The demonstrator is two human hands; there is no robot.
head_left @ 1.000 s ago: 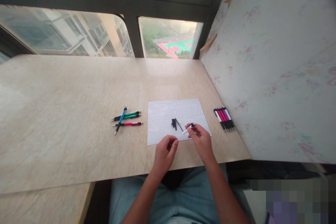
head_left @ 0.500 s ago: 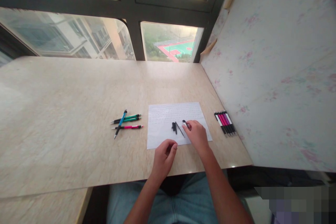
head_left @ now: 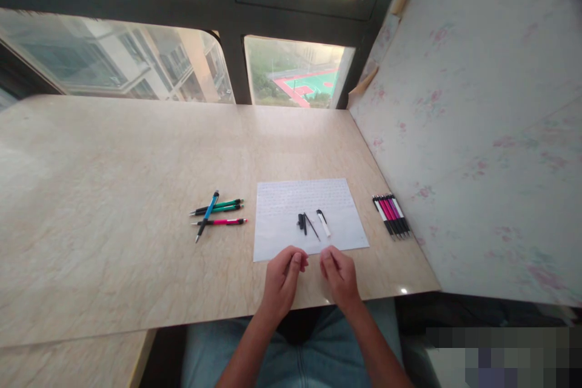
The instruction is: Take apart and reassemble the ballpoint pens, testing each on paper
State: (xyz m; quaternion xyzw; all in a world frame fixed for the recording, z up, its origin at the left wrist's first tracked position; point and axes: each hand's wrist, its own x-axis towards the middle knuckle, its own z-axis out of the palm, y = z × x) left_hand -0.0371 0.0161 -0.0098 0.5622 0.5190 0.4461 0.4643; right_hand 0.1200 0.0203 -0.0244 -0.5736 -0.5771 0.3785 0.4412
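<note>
On a sheet of handwritten paper [head_left: 277, 236] lie the parts of a pen: a white pen barrel [head_left: 324, 224] with a black clip end, a thin dark refill [head_left: 311, 227] and small black pieces [head_left: 302, 223]. My left hand [head_left: 282, 276] rests at the paper's near edge, fingers curled and holding nothing I can see. Close by on its right, my right hand [head_left: 339, 274] is also curled, just below the white barrel and apart from it. Neither hand touches the pen parts.
Left of the paper are a blue pen [head_left: 208, 215] crossing green pens [head_left: 230, 208] and a pink pen [head_left: 227, 222]. A row of several pens [head_left: 391, 216] lies by the papered wall [head_left: 477, 133] at the right. Windows [head_left: 295, 73] stand behind the table [head_left: 136, 212].
My right hand has let go of the white pen barrel, leaving it on the paper, and has drawn back toward me beside my left hand.
</note>
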